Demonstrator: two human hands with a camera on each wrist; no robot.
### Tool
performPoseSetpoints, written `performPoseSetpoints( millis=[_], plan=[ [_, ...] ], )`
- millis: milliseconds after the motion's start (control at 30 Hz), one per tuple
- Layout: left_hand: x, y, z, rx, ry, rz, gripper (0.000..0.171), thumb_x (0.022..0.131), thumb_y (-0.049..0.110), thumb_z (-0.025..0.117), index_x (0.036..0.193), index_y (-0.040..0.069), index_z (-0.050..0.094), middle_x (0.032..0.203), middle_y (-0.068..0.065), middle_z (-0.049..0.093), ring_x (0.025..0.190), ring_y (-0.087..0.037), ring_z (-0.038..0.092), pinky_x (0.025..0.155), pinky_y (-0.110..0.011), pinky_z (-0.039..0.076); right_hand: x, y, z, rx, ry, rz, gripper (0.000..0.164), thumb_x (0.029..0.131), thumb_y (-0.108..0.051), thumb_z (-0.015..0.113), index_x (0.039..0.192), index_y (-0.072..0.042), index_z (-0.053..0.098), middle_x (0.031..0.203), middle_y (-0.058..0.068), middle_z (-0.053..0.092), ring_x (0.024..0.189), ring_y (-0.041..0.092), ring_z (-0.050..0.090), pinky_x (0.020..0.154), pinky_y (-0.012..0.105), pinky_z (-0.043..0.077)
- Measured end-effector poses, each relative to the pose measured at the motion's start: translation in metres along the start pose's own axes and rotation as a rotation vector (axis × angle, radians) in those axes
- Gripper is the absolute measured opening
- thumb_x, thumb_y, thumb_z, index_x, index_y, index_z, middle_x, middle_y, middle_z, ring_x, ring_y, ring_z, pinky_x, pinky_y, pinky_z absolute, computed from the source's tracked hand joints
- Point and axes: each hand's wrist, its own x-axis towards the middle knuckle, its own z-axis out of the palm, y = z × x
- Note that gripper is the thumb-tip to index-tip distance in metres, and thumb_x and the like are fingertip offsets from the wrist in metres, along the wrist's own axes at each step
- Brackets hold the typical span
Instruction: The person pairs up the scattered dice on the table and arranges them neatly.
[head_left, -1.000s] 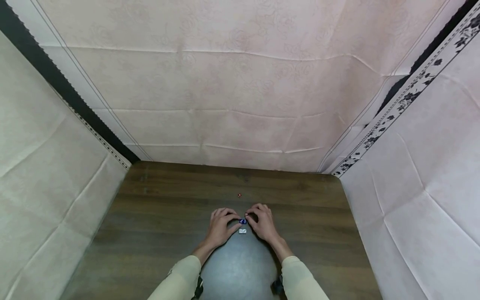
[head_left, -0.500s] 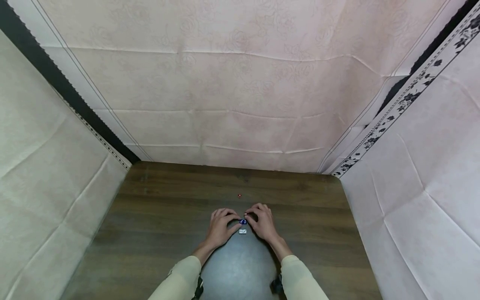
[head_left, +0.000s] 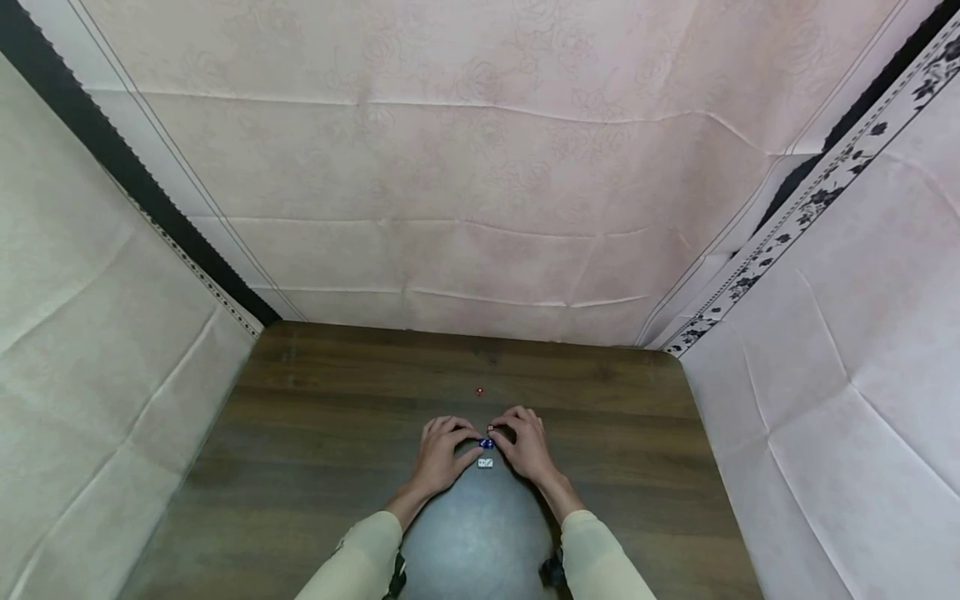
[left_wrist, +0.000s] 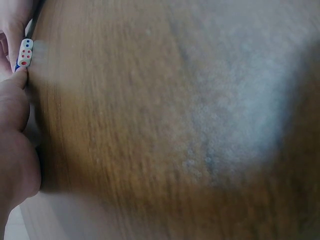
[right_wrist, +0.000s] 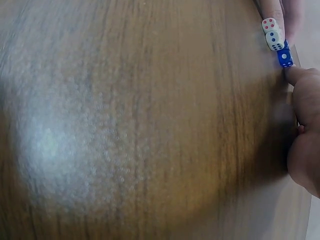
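Note:
Two blue dice [head_left: 486, 443] sit side by side between my hands. My left hand [head_left: 441, 457] has its thumb and index finger around the left end of that pair. Just beyond the blue dice, my right hand [head_left: 527, 448] pinches a small reddish die-sized piece [head_left: 491, 428] between thumb and index finger; its faces are too small to read. Nearer me, a pair of white dice [head_left: 485, 462] stands in line with the blue ones. The right wrist view shows these white dice [right_wrist: 273, 34] in front of a blue die [right_wrist: 285, 56], with my right thumb right at its edge.
Farther back on the brown wooden table [head_left: 337, 375] lies a single small red die [head_left: 480, 391]. Pale cloth hangs [head_left: 450, 167] behind the table's far edge and along both sides. A bright glare covers the tabletop between my forearms.
My right fingertips, with the small piece in them, have crept slightly left. My left hand, the blue and white dice and the far red die look unmoved.

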Motion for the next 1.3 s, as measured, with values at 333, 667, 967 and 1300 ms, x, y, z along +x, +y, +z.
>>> performPoseSetpoints(
  millis=[333,667,967,1300],
  plan=[
    [-0.0002,-0.0001,0.0016,0.001,0.006,-0.007,0.019,0.095,0.026,0.094,0.112,0.022,0.087,0.122,0.0,0.079,0.122,-0.03,0.066,0.116,-0.066,0.042,-0.0017,0.0021,0.0023,-0.013,0.011,-0.012,0.014,0.102,-0.021,0.086,0.115,-0.017,0.087,0.116,0.003,0.073,0.106,0.023,0.062,0.098,0.048,0.045],
    [-0.0001,-0.0026,0.0033,-0.003,0.026,0.011,0.019,0.095,0.029,0.094,0.112,0.023,0.087,0.122,0.0,0.078,0.121,-0.03,0.067,0.114,-0.065,0.043,-0.0018,-0.0001,0.0011,0.017,0.008,0.002,0.014,0.102,-0.021,0.086,0.115,-0.017,0.088,0.116,0.003,0.073,0.107,0.024,0.062,0.1,0.049,0.045],
    [-0.0002,-0.0059,0.006,-0.019,0.063,0.055,0.019,0.095,0.028,0.093,0.111,0.022,0.087,0.121,-0.001,0.078,0.118,-0.03,0.066,0.112,-0.065,0.043,-0.0007,0.0018,0.0007,0.01,0.013,-0.008,0.014,0.102,-0.021,0.087,0.116,-0.017,0.087,0.116,0.004,0.073,0.106,0.023,0.062,0.099,0.048,0.045],
    [-0.0003,0.0027,-0.0029,-0.006,-0.01,-0.006,0.02,0.096,0.026,0.092,0.115,0.02,0.087,0.124,-0.002,0.078,0.121,-0.029,0.066,0.116,-0.064,0.043,-0.0016,-0.0016,0.0001,0.015,0.016,-0.017,0.015,0.102,-0.019,0.086,0.116,-0.015,0.087,0.116,0.005,0.073,0.105,0.024,0.061,0.097,0.048,0.044]
  ],
)
